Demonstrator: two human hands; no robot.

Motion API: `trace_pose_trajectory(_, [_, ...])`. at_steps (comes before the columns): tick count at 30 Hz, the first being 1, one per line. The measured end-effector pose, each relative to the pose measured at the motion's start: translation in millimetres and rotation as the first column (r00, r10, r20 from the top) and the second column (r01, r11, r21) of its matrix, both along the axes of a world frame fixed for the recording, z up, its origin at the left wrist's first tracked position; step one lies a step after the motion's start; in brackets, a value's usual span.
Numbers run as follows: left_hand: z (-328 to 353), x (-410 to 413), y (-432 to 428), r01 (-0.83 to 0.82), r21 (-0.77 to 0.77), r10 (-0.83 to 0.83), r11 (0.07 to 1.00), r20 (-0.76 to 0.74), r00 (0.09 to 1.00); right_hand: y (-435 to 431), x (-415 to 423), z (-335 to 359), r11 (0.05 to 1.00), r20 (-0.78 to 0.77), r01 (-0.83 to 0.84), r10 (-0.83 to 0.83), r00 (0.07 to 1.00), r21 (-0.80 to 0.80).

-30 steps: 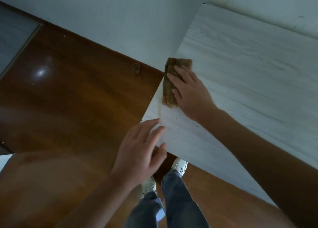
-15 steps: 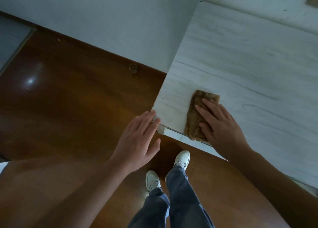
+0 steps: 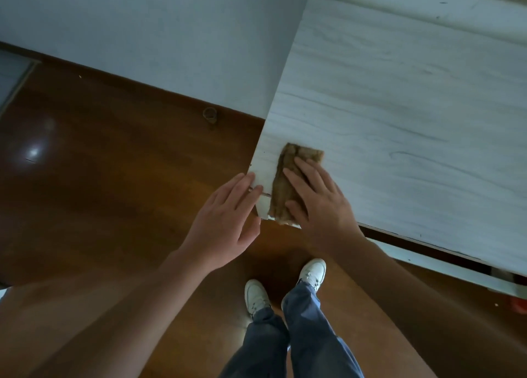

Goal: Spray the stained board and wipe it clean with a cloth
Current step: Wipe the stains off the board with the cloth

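The scene is dim, with a cool bluish cast. A small bright glare spot (image 3: 33, 151) shines on the dark wooden floor (image 3: 119, 183), far left of the board (image 3: 399, 126). The forearms near the bottom edge look stretched and soft. Shadows are weak.

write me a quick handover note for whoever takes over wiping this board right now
Right hand: flat and open, pressing the brown cloth onto the board at its near left corner; the cloth reaches the near edge.
Left hand: open, empty, fingertips at the board's corner edge, seemingly steadying it.
No spray bottle in view.
Done: wiping is under way; whether spraying happened cannot be told.
Left: grey streaks show across the board, stain or printed grain unclear, so check and wipe the rest.
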State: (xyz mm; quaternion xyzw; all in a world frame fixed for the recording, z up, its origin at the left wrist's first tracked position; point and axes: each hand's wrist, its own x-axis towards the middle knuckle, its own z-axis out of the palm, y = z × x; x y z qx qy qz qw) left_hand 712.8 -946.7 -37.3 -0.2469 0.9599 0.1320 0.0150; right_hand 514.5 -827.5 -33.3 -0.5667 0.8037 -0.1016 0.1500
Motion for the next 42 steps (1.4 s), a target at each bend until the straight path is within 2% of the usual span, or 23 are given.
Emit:
trace_pose_trajectory(3, [2, -4, -2, -0.001, 0.001, 0.001, 1.0, -0.001, 1.0, 41, -26, 0, 1.0, -0.033, 0.027, -0.027, 0.999, 0.01])
trace_pose_trajectory(6, [2, -10, -5, -0.003, -0.005, 0.003, 1.0, -0.017, 1.0, 62, -60, 6, 0.986, -0.037, 0.165, -0.164, 0.986, 0.015])
trace_pose_trajectory(9, [3, -22, -10, -0.01, 0.003, 0.01, 1.0, -0.03, 0.999, 45, -94, 9, 0.943, -0.034, 0.333, -0.332, 0.943, 0.017])
trace_pose_trajectory(12, [6, -40, -18, -0.065, 0.022, 0.066, 0.998, -0.042, 0.997, -8, -105, 10, 0.901, -0.03, 0.433, -0.432, 0.901, 0.022])
trace_pose_trajectory(15, [8, -56, -33, -0.171, 0.05, 0.175, 0.984, -0.092, 0.98, -60, -82, 13, 0.928, -0.008, 0.371, -0.371, 0.929, 0.038])
trace_pose_trajectory(18, [10, -67, -52, -0.226, 0.047, 0.229, 0.973, -0.107, 0.967, -71, -38, 15, 0.985, -0.012, 0.172, -0.172, 0.985, 0.029])
trace_pose_trajectory(20, [11, -74, -60, -0.183, 0.023, 0.184, 0.983, -0.091, 0.979, -54, -20, 12, 0.997, -0.003, 0.075, -0.075, 0.997, -0.001])
trace_pose_trajectory(22, [14, -82, -62, -0.092, -0.004, 0.091, 0.996, -0.063, 0.994, -26, -20, 6, 0.997, 0.012, 0.053, -0.052, 0.999, -0.052])
trace_pose_trajectory(25, [18, -103, -56, 0.01, -0.015, -0.011, 1.0, -0.02, 1.0, 24, -43, -1, 0.99, 0.018, 0.125, -0.124, 0.992, -0.057])
trace_pose_trajectory(31, [11, -171, -54, 0.071, 0.008, -0.071, 0.997, -0.063, 0.995, 84, -111, 4, 0.965, -0.024, 0.26, -0.261, 0.965, -0.04])
trace_pose_trajectory(36, [1, -219, -71, 0.046, -0.036, -0.05, 0.998, -0.14, 0.989, 49, -185, 1, 0.923, -0.041, 0.382, -0.383, 0.923, -0.039])
trace_pose_trajectory(42, [-12, -223, -77, 0.019, -0.071, -0.031, 0.997, -0.174, 0.984, -13, -269, -3, 0.878, -0.063, 0.471, -0.477, 0.877, -0.083])
